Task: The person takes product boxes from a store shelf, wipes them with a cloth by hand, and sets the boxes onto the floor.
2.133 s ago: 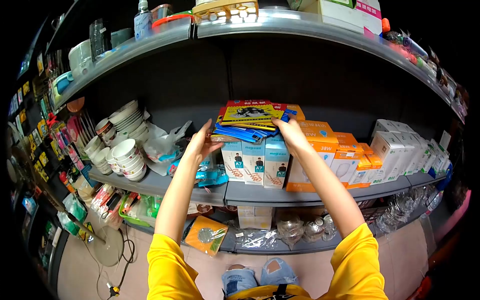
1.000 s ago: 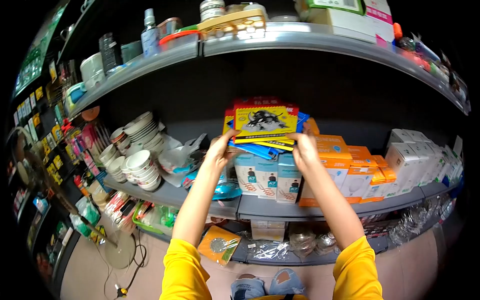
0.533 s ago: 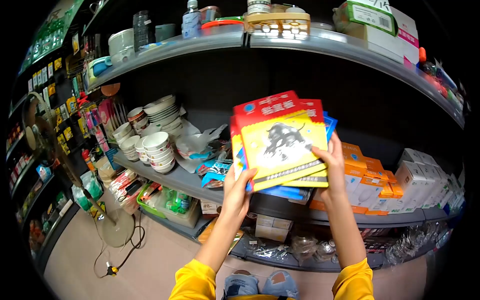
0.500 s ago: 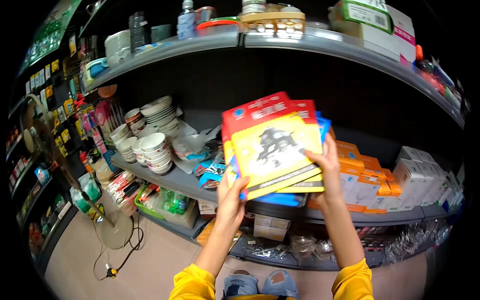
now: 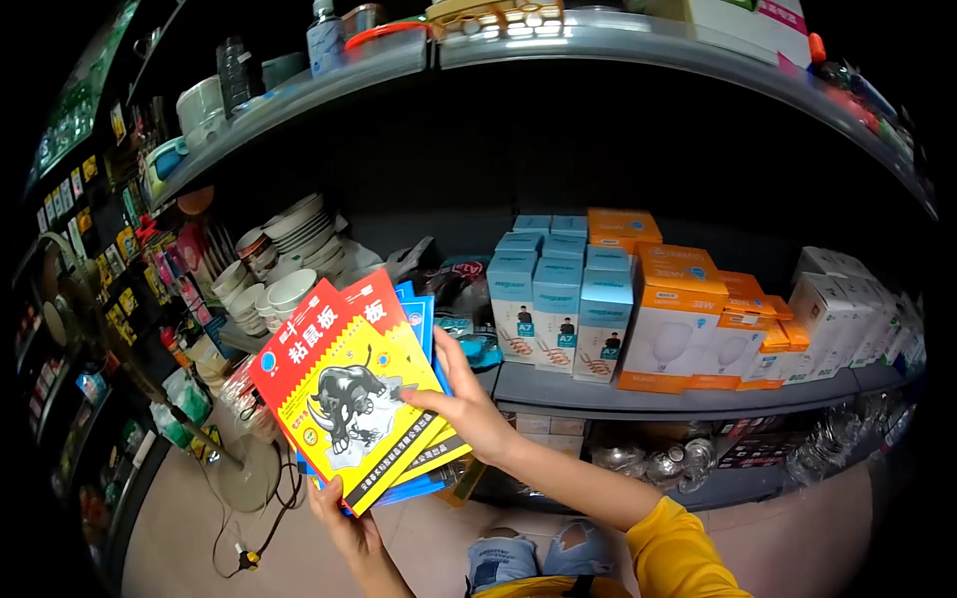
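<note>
Both of my hands hold a fanned stack of mouse glue boards [image 5: 347, 399], red and yellow with a black rhino picture on the front one. Blue-covered pieces [image 5: 423, 324] show behind them at the right and bottom. My left hand [image 5: 344, 518] grips the lower left corner, its thumb on the front cover. With the thumb across the front, my right hand [image 5: 464, 404] clasps the right edge; its other fingers go behind the stack. The stack is tilted in front of the shelf, hiding part of the shelf edge.
Light-blue boxes [image 5: 513, 299], orange bulb boxes [image 5: 673, 309] and white boxes [image 5: 832, 319] stand on the middle shelf [image 5: 598, 397]. Stacked bowls [image 5: 299, 234] are at the left. A standing fan's base [image 5: 249, 476] and cable rest on the floor. An upper shelf [image 5: 618, 45] overhangs.
My hands have carried the stack left and down, turning it slightly. The light-blue boxes, hidden behind it before, now show. The view has shifted too.
</note>
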The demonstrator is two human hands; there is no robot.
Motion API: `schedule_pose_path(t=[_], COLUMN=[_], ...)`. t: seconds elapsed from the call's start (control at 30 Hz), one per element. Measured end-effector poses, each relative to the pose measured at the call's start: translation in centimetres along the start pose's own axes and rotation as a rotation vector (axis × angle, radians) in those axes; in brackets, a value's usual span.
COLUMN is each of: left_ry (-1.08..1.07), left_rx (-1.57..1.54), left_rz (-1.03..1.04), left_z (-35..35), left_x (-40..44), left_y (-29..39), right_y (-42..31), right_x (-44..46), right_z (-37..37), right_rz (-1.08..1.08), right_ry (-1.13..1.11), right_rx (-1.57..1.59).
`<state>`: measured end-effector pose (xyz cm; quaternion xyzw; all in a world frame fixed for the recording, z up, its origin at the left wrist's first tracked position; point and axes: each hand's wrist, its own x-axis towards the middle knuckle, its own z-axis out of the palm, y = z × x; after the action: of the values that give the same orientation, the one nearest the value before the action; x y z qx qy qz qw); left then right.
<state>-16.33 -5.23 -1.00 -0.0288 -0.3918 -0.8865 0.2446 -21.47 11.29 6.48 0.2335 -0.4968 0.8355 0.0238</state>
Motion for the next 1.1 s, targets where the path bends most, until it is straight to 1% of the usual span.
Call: schedule_pose_path(t=[0.07,0.13,0.17,0.2,0.33,0.47,0.53,0.57,0.67,0.73,0.77,0.8,0.87,0.93,1.0,1.07,1.1], left_ry=[0.043,0.133,0.138,0.160,0.159,0.197,0.192,0.179,0.123,0.112,0.133,0.086,0.020,0.037,0.032,0.054,0.066], left_rx=[-0.006,-0.040,-0.061,-0.058,-0.046,-0.066,-0.072,-0.113,-0.102,-0.065,-0.067,-0.045,-0.038,-0.044,-0.063,-0.047,-0.036], left_rz=[0.026,0.029,0.029,0.021,0.075,0.101,0.065,0.030,0.023,-0.065,-0.066,-0.061,-0.128,-0.144,-0.172,-0.180,-0.172], left_z=[-1.7,-3.1,-3.6,-4.1,-5.3,-5.6,-4.7,-4.3,-2.4,-0.4,0.1,1.1,2.8,5.0,7.4,9.1,9.6], left_x=[1.0,1.7,2.1,2.4,4.9,7.7,9.0,10.1,12.8,14.3,15.2,15.6,16.2,17.0,17.2,17.6,17.9], left_y=[0.0,-0.2,0.0,0.1,1.4,2.1,2.3,2.2,0.7,-0.3,-1.4,-2.4,-4.5,-6.8,-8.6,-10.5,-11.6], right_y=[0.9,2.3,3.4,4.0,6.0,7.2,6.6,6.1,5.9,5.7,5.1,4.6,4.7,3.8,3.5,3.6,3.3], right_x=[0.9,1.8,2.4,2.8,4.0,5.4,6.5,7.1,8.9,10.0,10.3,10.5,11.1,11.1,10.9,10.4,10.0], right_z=[0.8,1.1,1.4,1.6,2.5,2.8,2.6,2.6,1.7,0.3,-0.5,-1.3,-3.5,-5.0,-6.9,-8.0,-8.1], right_rz=[0.055,0.027,-0.040,-0.041,0.030,0.041,0.043,0.068,0.038,0.054,0.059,0.064,0.005,0.036,-0.005,-0.020,0.002], right_ry=[-0.011,-0.083,-0.083,-0.084,-0.131,-0.186,-0.174,-0.163,-0.087,-0.006,0.037,0.078,0.137,0.260,0.282,0.249,0.317], right_rx=[0.011,-0.004,-0.025,-0.038,-0.092,-0.033,0.023,0.064,0.067,0.095,0.103,0.109,0.076,0.224,0.221,0.180,0.126])
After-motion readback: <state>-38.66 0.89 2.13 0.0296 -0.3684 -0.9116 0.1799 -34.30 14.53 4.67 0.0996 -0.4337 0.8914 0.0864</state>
